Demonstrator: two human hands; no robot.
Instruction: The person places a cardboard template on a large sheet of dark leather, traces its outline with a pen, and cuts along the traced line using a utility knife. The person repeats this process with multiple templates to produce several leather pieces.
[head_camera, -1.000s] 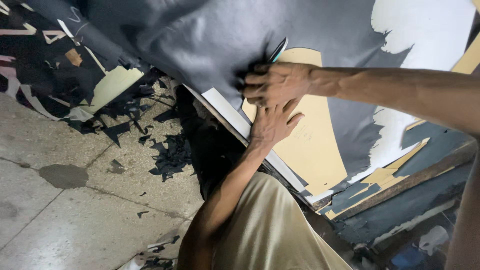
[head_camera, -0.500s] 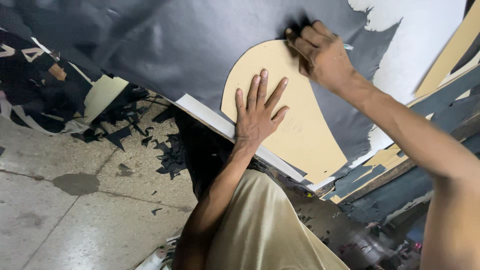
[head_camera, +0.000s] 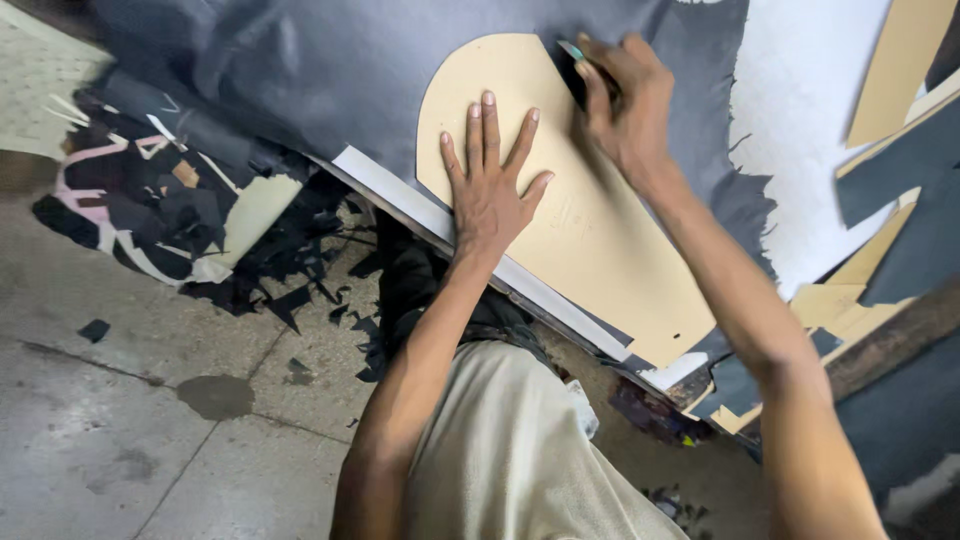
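Pressing: left hand (head_camera: 490, 190) spread flat on tan template (head_camera: 580, 230) | right hand (head_camera: 625, 100) clamped on cutter (head_camera: 572, 50) | dark sheet (head_camera: 330, 80) beneath | scraps (head_camera: 210, 220) beside

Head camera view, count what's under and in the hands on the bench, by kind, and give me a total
Tan card template, pressed flat by the left hand: 1
Dark grey sheet beneath the template: 1
Teal-tipped tool gripped in the right hand at the template's curved edge: 1
Total: 3
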